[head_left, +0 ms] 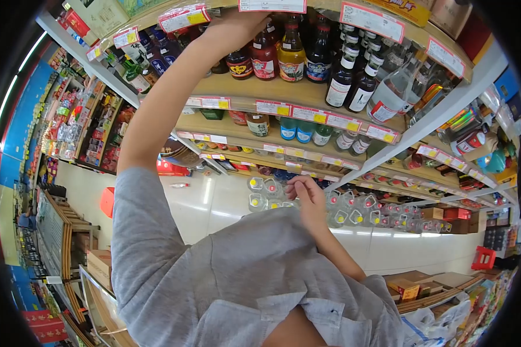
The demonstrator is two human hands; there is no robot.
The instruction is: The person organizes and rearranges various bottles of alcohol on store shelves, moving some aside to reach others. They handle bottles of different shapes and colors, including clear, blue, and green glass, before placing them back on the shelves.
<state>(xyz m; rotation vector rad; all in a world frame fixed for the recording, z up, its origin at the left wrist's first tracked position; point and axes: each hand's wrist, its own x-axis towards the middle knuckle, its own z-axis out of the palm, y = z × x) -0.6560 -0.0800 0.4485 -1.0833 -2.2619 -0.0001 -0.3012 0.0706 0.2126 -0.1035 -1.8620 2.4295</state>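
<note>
My left hand (235,29) reaches up into the top visible shelf, at the necks of several small bottles. The shelf's edge and the hand itself hide most of its fingers, so its grip cannot be made out. Just beneath and beside it stand a dark bottle with a black label (239,65), a red bottle (264,61), a yellow bottle (290,56) and a dark bottle with a blue label (318,61). My right hand (308,195) hangs in front of my grey shirt (255,254), fingers loosely curled in, with nothing visible in them.
Price tags line the shelf edges (307,114). Dark bottles with white labels (340,84) and a clear bottle (391,92) stand to the right. Large clear jugs (341,217) sit on the floor below. A white upright post (411,130) divides the shelving; cartons (100,267) lie left.
</note>
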